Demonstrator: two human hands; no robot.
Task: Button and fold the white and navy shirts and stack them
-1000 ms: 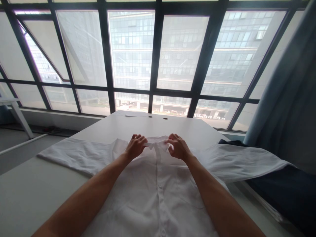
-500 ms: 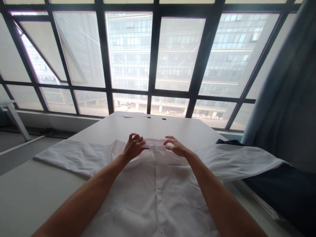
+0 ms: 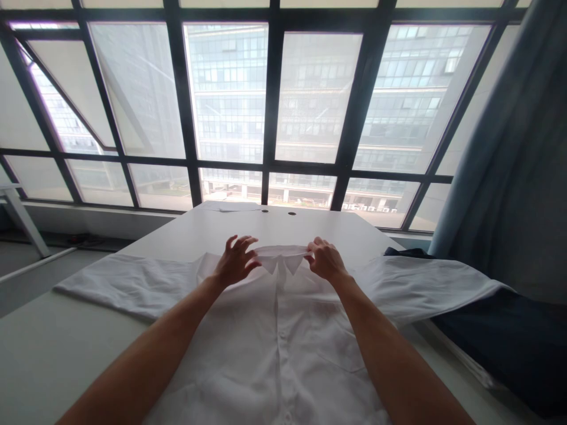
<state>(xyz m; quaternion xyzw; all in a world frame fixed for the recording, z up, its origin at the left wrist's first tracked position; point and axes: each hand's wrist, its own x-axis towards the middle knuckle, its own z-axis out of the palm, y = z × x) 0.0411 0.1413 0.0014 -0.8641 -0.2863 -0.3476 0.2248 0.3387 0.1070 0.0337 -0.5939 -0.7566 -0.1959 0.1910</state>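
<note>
A white button-up shirt (image 3: 239, 342) lies front side up, its sleeves spread to both sides. Its collar (image 3: 283, 251) is turned down, with both points showing over the button placket. At the collar's left end is my left hand (image 3: 234, 261), fingers spread and thumb apart from them; whether it touches the cloth is hard to see. My right hand (image 3: 326, 258) pinches the collar's right end between thumb and fingers.
The shirt rests on a white table (image 3: 186, 233) that reaches toward a large window. Dark navy cloth (image 3: 509, 339) lies at the right, partly under the sleeve. A blue-grey curtain (image 3: 482, 153) hangs beyond it. Another white table's leg (image 3: 26, 221) stands at far left.
The collar has gone from standing up to folded down, its points now visible. My right hand has moved right and closed on the collar's end. My left hand has shifted slightly left, its fingers spreading.
</note>
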